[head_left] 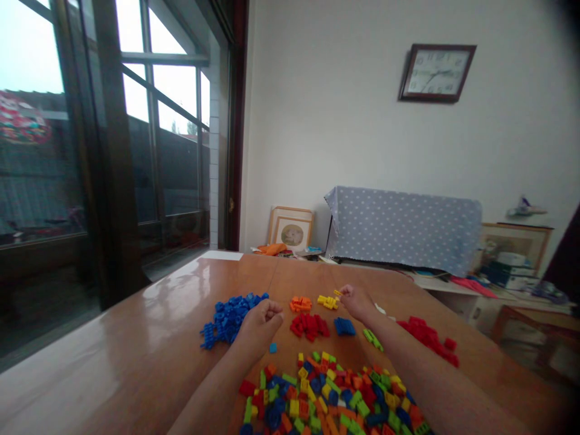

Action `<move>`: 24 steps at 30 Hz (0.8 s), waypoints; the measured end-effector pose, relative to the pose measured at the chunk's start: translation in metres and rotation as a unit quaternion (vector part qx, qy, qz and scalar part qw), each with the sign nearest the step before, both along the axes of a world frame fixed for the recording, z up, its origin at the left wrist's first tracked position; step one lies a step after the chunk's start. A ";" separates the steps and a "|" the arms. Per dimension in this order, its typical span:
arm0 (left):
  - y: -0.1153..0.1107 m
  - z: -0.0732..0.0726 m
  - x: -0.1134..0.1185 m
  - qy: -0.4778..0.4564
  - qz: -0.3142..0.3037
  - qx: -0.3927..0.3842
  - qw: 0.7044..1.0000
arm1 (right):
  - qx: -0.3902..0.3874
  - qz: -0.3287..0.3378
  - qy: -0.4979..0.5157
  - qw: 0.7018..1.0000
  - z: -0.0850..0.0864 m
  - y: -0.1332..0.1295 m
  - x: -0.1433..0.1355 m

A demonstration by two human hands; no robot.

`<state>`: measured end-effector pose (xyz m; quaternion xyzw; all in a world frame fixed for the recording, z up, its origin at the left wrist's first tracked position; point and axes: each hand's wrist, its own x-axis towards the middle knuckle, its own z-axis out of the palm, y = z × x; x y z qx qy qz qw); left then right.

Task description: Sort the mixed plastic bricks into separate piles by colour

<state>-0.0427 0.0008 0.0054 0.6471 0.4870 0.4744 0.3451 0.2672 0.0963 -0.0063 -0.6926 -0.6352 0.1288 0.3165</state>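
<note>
My right hand [356, 302] pinches a small yellow toy brick [337, 292] just above a little group of yellow bricks [327, 301]. With its fingers curled closed, my left hand [263, 321] hovers by the right side of a pile of blue bricks [229, 317]; whether anything is inside it I cannot make out. Between the hands sit orange bricks [300, 304], red bricks [310, 326] and a block of flat blue bricks [345, 327]. Green bricks [372, 339] lie beneath my right forearm. One light-blue piece [272, 348] rests alone near my left wrist.
A large mixed heap of bricks [326, 399] covers the near part of the wooden table [149, 356]. More red bricks [430, 339] lie to the right, partly behind my right forearm. White paper [222, 255] is at the far edge. Beyond stands a cloth-covered object [403, 229].
</note>
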 end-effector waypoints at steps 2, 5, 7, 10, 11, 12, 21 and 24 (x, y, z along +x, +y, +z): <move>0.000 0.001 0.001 0.001 -0.005 0.000 1.000 | -0.005 -0.006 -0.029 1.000 -0.004 0.011 -0.002; -0.001 0.002 0.001 0.005 -0.011 0.002 1.000 | -0.016 -0.008 -0.057 0.998 -0.010 0.026 -0.010; 0.000 0.002 0.000 0.014 -0.012 0.000 1.000 | -0.022 -0.011 -0.070 0.997 -0.014 0.034 -0.016; 0.001 0.001 -0.004 0.028 -0.011 0.002 1.000 | -0.026 -0.016 -0.080 0.996 -0.020 0.044 -0.022; 0.002 0.001 -0.005 0.033 -0.011 0.005 0.999 | -0.027 -0.017 -0.082 0.996 -0.022 0.046 -0.023; 0.002 0.001 -0.006 0.038 -0.010 0.009 0.999 | -0.028 -0.017 -0.083 0.996 -0.024 0.048 -0.024; 0.000 0.006 -0.008 0.041 -0.007 -0.002 0.999 | -0.028 -0.035 -0.098 0.994 -0.026 0.047 -0.006; 0.000 0.005 -0.009 0.041 -0.009 -0.003 0.999 | -0.031 -0.031 -0.101 0.994 -0.027 0.043 0.003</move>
